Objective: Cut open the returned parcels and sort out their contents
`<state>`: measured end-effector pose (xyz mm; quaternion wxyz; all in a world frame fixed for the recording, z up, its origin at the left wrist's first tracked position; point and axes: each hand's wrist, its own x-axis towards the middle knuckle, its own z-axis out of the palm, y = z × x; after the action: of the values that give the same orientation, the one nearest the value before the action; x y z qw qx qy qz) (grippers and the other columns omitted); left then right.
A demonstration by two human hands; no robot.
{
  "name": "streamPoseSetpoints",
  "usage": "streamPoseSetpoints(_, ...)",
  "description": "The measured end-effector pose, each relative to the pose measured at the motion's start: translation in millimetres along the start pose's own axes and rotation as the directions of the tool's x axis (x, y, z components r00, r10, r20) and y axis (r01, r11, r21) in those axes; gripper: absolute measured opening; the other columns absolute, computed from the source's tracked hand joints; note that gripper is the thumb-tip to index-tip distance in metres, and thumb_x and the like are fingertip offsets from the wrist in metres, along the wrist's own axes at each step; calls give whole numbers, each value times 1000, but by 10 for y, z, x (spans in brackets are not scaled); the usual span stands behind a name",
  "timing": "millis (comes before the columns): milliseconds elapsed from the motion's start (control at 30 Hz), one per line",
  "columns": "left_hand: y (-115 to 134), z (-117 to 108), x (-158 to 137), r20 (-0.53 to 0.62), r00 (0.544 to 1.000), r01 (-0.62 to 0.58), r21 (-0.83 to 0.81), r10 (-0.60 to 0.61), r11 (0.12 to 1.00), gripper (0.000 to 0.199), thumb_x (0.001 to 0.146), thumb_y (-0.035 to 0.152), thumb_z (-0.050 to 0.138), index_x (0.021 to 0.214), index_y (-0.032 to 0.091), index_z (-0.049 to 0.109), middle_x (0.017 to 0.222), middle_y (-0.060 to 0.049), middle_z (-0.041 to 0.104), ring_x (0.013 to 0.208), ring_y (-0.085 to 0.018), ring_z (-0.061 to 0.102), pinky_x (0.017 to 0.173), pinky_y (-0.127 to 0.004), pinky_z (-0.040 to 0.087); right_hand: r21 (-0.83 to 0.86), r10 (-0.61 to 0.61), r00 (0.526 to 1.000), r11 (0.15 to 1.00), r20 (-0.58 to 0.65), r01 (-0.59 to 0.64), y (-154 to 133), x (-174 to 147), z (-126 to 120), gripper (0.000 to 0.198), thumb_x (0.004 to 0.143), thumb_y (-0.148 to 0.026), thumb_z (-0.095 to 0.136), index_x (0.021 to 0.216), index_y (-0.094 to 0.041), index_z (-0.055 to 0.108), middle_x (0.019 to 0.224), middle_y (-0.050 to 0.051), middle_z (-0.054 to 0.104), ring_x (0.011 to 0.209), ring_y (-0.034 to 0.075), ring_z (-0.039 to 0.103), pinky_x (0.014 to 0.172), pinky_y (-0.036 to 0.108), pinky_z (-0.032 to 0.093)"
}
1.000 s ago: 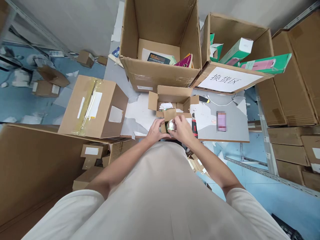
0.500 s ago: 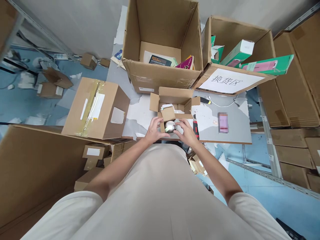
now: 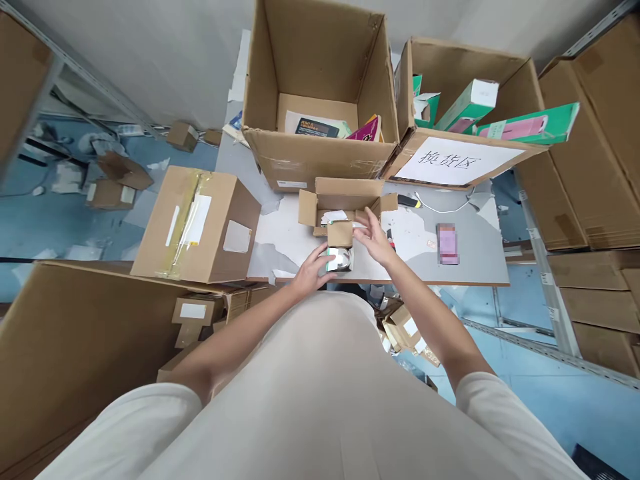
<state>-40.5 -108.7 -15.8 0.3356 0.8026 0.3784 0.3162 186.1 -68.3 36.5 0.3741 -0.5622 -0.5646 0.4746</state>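
In front of my body is a small cardboard box [image 3: 340,233] with its flap raised. A shiny, silvery rounded object [image 3: 340,259] sits inside it; its kind is unclear. My left hand [image 3: 311,272] grips the small box at its left side. My right hand [image 3: 374,240] is open at the upper right of the small box, fingers apart and reaching over the near edge of a larger open carton [image 3: 350,187]. White paper [image 3: 334,217] lies in that carton. Whether my right fingertips touch anything is hard to tell.
Behind stand a big carton [image 3: 320,157] with books and a carton [image 3: 407,150] with green boxes. A taped box [image 3: 193,227] is at left. A utility knife [image 3: 409,201], a red-black tool [image 3: 391,239] and a blurred pink rectangle [image 3: 448,244] lie on the table [image 3: 480,257].
My right hand has lifted off the silvery object and moved up toward the larger carton. My left hand has shifted slightly down, still at the small box's left side.
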Motion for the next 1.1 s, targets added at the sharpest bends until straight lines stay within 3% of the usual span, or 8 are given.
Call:
streamPoseSetpoints(67,-6,-14,26,11,999,31,-30,-30,999,45,82,40,66,118,19,52,139,-19,45,130,-28,47,105,-48,43,5,-36,993,999,109,35,-67,67,-13,63,88,-62,44,139,-25,41,119,12,62,107,23,61,94,46,50)
streamPoseSetpoints(133,-19,-5,41,-17,995,95,-81,-97,992,56,79,41,69,123,20,44,136,-19,48,129,-29,48,104,-49,43,-100,-122,972,985,201,144,-129,-7,0,48,90,-57,45,122,-23,57,108,10,65,103,23,63,94,45,50)
streamPoseSetpoints(233,-44,29,64,-53,986,150,-158,-160,976,73,73,43,74,130,20,34,134,-18,49,127,-29,50,104,-50,43,-312,-244,914,885,326,347,-149,-245,20,34,90,-47,51,109,-21,63,119,13,60,112,25,59,98,46,47)
streamPoseSetpoints(333,-41,35,99,-32,992,114,-150,-120,982,72,71,44,75,127,19,36,131,-17,50,125,-29,51,103,-49,44,-445,-284,884,781,371,438,-68,-403,34,31,92,-42,49,110,-19,61,134,16,51,124,28,50,102,48,44)
streamPoseSetpoints(533,18,-46,165,8,999,49,-71,-49,996,51,75,36,72,115,20,44,129,-16,49,124,-27,49,101,-46,44,-562,-282,889,694,361,449,93,-413,132,28,93,-39,48,107,-19,61,130,17,53,128,29,44,104,51,42)
streamPoseSetpoints(900,17,-90,243,42,998,41,-29,-40,999,52,72,42,74,111,20,48,124,-14,52,121,-27,51,101,-43,45,-623,-281,886,633,368,460,126,-437,177,25,95,-31,42,110,-21,60,132,15,53,134,29,39,107,53,40)
streamPoseSetpoints(1100,-37,-100,269,38,999,3,-11,-3,1000,57,70,48,75,113,19,50,124,-15,53,120,-27,52,99,-44,46,-618,-280,891,644,358,450,153,-419,161,28,94,-37,46,110,-20,62,131,16,52,131,30,41,104,52,42)
